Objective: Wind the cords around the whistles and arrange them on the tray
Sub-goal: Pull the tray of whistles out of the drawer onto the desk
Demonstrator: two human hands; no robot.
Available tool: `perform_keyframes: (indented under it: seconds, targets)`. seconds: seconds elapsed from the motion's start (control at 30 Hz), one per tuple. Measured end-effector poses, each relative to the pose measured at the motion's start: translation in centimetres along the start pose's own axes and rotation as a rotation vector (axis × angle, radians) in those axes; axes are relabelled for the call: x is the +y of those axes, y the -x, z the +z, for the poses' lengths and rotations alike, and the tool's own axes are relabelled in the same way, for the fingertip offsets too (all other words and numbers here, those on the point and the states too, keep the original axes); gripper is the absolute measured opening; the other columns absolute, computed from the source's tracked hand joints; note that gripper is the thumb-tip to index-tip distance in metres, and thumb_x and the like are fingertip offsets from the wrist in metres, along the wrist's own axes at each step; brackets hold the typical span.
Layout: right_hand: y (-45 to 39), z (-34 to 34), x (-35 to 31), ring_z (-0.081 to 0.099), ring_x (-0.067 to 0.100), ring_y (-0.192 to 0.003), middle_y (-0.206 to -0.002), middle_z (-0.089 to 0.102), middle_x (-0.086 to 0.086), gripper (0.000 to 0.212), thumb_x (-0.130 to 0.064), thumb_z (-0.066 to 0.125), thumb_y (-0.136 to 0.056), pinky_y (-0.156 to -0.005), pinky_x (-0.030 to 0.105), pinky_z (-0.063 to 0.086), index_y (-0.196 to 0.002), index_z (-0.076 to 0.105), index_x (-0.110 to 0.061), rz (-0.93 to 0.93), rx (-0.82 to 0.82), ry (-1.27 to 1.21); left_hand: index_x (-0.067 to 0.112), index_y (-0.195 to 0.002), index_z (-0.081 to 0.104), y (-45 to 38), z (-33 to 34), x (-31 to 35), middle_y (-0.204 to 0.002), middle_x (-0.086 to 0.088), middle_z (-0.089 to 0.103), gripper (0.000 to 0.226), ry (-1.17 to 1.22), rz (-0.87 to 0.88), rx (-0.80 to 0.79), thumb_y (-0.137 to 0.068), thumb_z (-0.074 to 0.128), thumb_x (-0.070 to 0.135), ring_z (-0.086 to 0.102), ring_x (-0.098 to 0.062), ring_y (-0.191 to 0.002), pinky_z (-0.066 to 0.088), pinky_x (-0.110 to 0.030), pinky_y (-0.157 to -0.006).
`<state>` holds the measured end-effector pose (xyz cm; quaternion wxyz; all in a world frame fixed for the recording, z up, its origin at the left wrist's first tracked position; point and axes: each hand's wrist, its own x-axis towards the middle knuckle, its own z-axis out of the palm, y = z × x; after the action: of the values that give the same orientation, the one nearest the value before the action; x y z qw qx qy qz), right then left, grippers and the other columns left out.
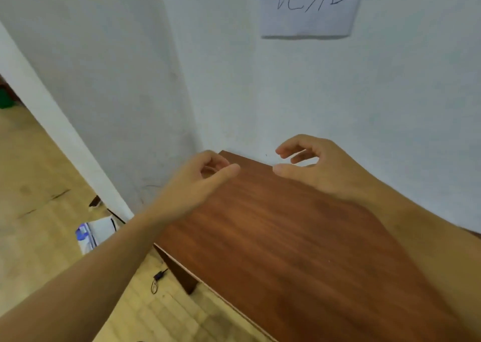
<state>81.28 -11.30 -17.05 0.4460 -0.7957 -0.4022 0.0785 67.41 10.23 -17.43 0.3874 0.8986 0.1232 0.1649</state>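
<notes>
Hovering hands [197, 177], scribbled wall paper [309, 5]

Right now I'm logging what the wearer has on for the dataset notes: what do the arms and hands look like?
Both arms are bare to the frame edge: no sleeves, gloves, watch or bracelet show. The left hand and right hand carry no visible rings or markings, though the picture is slightly blurred. Nails look short and unpainted.
</notes>
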Motion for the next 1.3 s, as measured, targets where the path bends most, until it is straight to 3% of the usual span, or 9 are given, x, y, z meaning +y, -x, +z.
perform_keyframes:
  seconds: [0.13, 0.3, 0.43, 0.53, 0.63, 0.77, 1.0, 1.13, 1.3]
  targets:
    - [-1.4, 0.4, 1.3, 0.061, -0.005, -0.104, -0.113, 0.065, -0.023, 0.031, -0.058, 0.073, -0.08, -0.087, 0.022, 0.048, -0.106, 0.066, -0.043, 0.05, 0.017, -0.003, 0.03, -0.103, 0.066, -2.8, 0.9, -1.1, -0.101, 0.018, 0.068, 0.051, -0.035, 0.03, -0.104, -0.075, 0.052, 0.07, 0.061, 0.006, -0.095, 0.044, -0.01, -0.077]
    - [-4.5, 3.2, 2.4, 0.061, -0.004, -0.104, -0.112, 0.065, -0.023, 0.031, -0.059, 0.072, -0.079, -0.086, 0.021, 0.048, -0.104, 0.066, -0.042, 0.096, 0.063, 0.021, 0.031, -0.101, 0.067, -7.1, 1.0, -5.4, -0.101, 0.018, 0.069, 0.04, -0.003, 0.06, -0.171, -0.081, 0.058, 0.064, 0.061, 0.005, -0.097, 0.042, -0.01, -0.076]
    - [-7.6, 8.9, 6.4, 0.062, -0.004, -0.097, -0.109, 0.066, -0.023, 0.03, -0.059, 0.071, -0.081, -0.086, 0.022, 0.05, -0.102, 0.066, -0.039, 0.213, 0.141, 0.039, 0.028, -0.096, 0.069, -12.9, 2.5, -11.9, -0.094, 0.015, 0.071, 0.034, 0.034, 0.112, -0.281, -0.087, 0.062, 0.06, 0.065, -0.003, -0.091, 0.052, -0.029, -0.085]
    - [-9.5, 12.8, 9.7, 0.062, -0.008, -0.077, -0.096, 0.068, -0.021, 0.026, -0.057, 0.071, -0.082, -0.076, 0.019, 0.046, -0.097, 0.069, -0.036, 0.307, 0.247, -0.004, 0.029, -0.096, 0.069, -16.5, 4.5, -17.0, -0.089, 0.02, 0.069, 0.043, 0.055, 0.152, -0.365, -0.083, 0.059, 0.069, 0.064, -0.006, -0.089, 0.055, -0.045, -0.092]
    - [-10.1, 17.8, 13.2, 0.058, -0.013, -0.072, -0.087, 0.067, -0.022, 0.027, -0.057, 0.068, -0.085, -0.072, 0.016, 0.041, -0.098, 0.071, -0.034, 0.341, 0.251, 0.025, 0.032, -0.097, 0.067, -17.0, 7.2, -22.3, -0.089, 0.026, 0.067, 0.048, 0.054, 0.219, -0.386, -0.081, 0.054, 0.075, 0.063, -0.001, -0.089, 0.055, -0.044, -0.091]
    - [-9.7, 23.5, 16.7, 0.062, -0.01, -0.089, -0.098, 0.07, -0.021, 0.029, -0.059, 0.063, -0.087, -0.076, 0.016, 0.042, -0.101, 0.07, -0.035, 0.291, 0.229, 0.133, 0.028, -0.099, 0.068, -14.8, 10.7, -28.1, -0.092, 0.013, 0.069, 0.039, 0.106, 0.316, -0.385, -0.089, 0.054, 0.063, 0.064, -0.008, -0.088, 0.055, -0.047, -0.088]
    - [-4.3, 35.5, 17.2, 0.063, -0.006, -0.086, -0.097, 0.07, -0.016, 0.029, -0.055, 0.062, -0.089, -0.074, 0.016, 0.044, -0.103, 0.071, -0.031, 0.252, 0.231, 0.206, 0.022, -0.094, 0.072, -6.1, 11.7, -37.3, -0.097, -0.014, 0.069, 0.043, 0.264, 0.377, -0.447, -0.09, 0.054, 0.061, 0.065, -0.034, -0.094, 0.052, -0.059, -0.088]
    - [0.8, 41.5, 14.7, 0.068, 0.005, -0.083, -0.093, 0.072, -0.01, 0.031, -0.056, 0.058, -0.091, -0.072, 0.029, 0.06, -0.1, 0.071, -0.03, 0.277, 0.269, 0.144, 0.009, -0.102, 0.071, 0.6, 9.9, -41.1, -0.092, -0.009, 0.071, 0.047, 0.388, 0.353, -0.57, -0.09, 0.054, 0.051, 0.069, -0.027, -0.086, 0.058, -0.051, -0.085]
    - [6.7, 47.0, 13.9, 0.072, 0.011, -0.077, -0.086, 0.074, -0.006, 0.037, -0.057, 0.056, -0.091, -0.071, 0.031, 0.062, -0.092, 0.068, -0.023, 0.34, 0.237, 0.039, 0.005, -0.1, 0.069, 6.8, 8.9, -46.7, -0.09, -0.011, 0.073, 0.047, 0.36, 0.289, -0.677, -0.098, 0.045, 0.046, 0.071, -0.029, -0.089, 0.058, -0.047, -0.088]
